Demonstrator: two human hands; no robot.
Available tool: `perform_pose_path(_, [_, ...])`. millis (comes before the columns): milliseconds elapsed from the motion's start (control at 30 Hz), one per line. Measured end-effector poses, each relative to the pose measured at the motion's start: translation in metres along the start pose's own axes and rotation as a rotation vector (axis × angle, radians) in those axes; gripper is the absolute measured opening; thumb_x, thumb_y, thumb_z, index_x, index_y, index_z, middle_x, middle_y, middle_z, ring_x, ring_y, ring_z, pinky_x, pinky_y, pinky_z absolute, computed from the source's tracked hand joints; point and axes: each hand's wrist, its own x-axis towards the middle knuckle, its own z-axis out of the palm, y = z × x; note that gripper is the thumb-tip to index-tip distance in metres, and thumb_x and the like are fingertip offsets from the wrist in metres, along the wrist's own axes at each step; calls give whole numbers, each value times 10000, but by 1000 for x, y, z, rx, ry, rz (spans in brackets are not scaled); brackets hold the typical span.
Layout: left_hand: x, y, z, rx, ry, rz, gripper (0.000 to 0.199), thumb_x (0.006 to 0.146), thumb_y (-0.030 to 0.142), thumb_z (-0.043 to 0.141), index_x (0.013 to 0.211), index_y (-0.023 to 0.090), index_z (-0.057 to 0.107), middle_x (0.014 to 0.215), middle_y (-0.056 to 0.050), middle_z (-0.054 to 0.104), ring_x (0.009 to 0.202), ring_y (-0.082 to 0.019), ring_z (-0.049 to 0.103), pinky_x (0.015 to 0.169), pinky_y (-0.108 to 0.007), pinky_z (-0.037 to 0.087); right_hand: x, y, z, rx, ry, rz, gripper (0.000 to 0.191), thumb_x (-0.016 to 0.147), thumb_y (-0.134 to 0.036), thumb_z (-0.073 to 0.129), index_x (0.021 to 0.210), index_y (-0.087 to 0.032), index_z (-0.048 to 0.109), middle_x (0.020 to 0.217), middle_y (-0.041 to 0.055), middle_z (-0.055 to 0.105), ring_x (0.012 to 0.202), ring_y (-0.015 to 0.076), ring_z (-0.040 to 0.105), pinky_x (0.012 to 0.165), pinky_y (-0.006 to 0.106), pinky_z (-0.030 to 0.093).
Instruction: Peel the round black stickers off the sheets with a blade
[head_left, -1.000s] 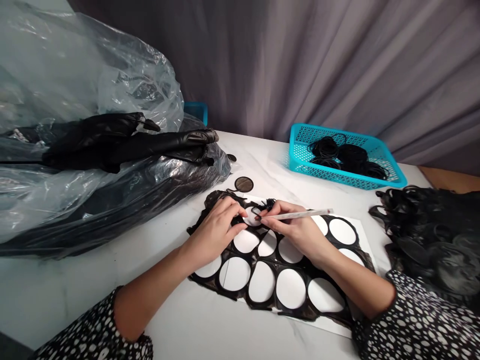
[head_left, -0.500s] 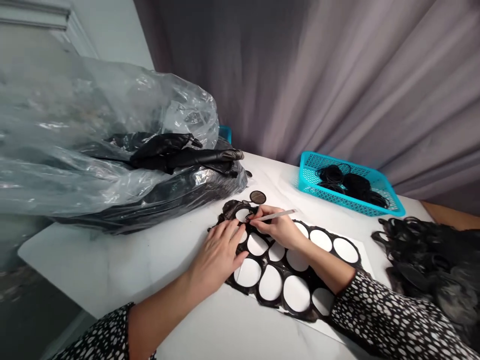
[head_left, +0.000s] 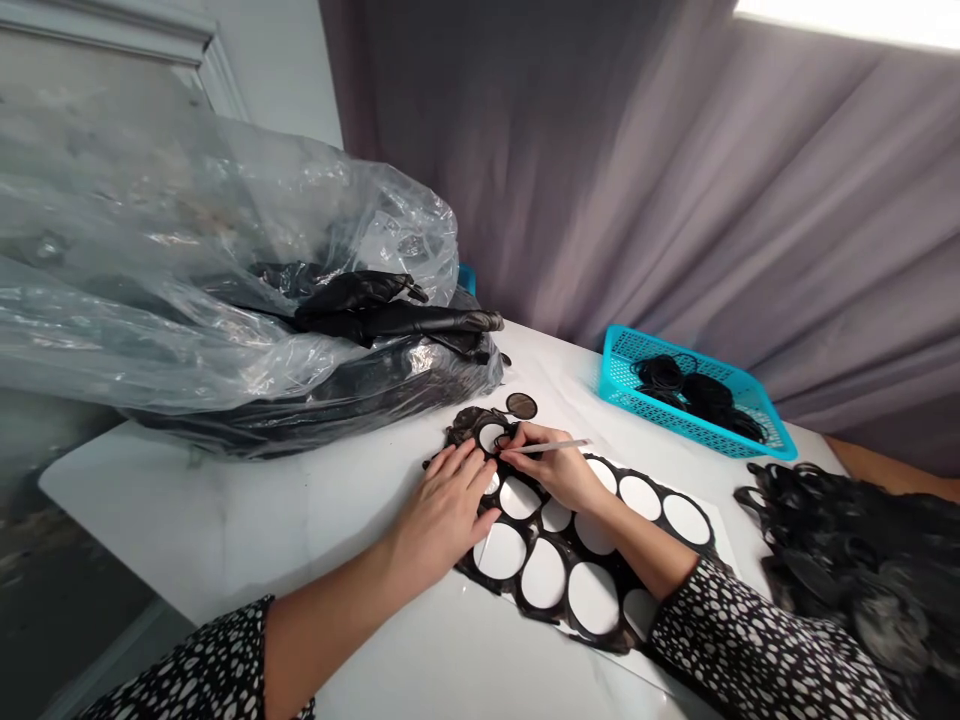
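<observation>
Desk (head_left: 337,490), black sheet (head_left: 568,548): apparent detailing.
Right fingers (head_left: 528,434) pinched a stick (head_left: 574,444); left fingers (head_left: 459,462), slightly apart, rested beside; steadiness seemed needed.

Far left: bag (head_left: 405,400) bulges over counter (head_left: 225,530), blocks low pass there. Bare strip of counter between bag and left forearm, wide enough for a hand. More bare counter in front of sheet (head_left: 571,548), between forearms. Beyond sheet: open gap between disc (head_left: 521,405) and basket (head_left: 701,440); curtain (head_left: 570,200) closes off back. Basket open from above, walls bar sideways entry. Right: pile (head_left: 847,560) crowds right sleeve (head_left: 757,640). Sheet's left end covered by left hand (head_left: 446,505), right hand (head_left: 559,465) close beside; tight between.
</observation>
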Motion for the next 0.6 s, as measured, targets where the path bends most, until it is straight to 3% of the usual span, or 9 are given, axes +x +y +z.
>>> perform_pose_path(600, [0,-2,1,-39,20,13,406,881,258,602,1268,161,521,1303,-134,562,1325,-320,441,1111,-492,345,2,1,2,44,-7,36,202,835,-363,658,765,-184,594,903,49,707,815,184,646,751,300,496])
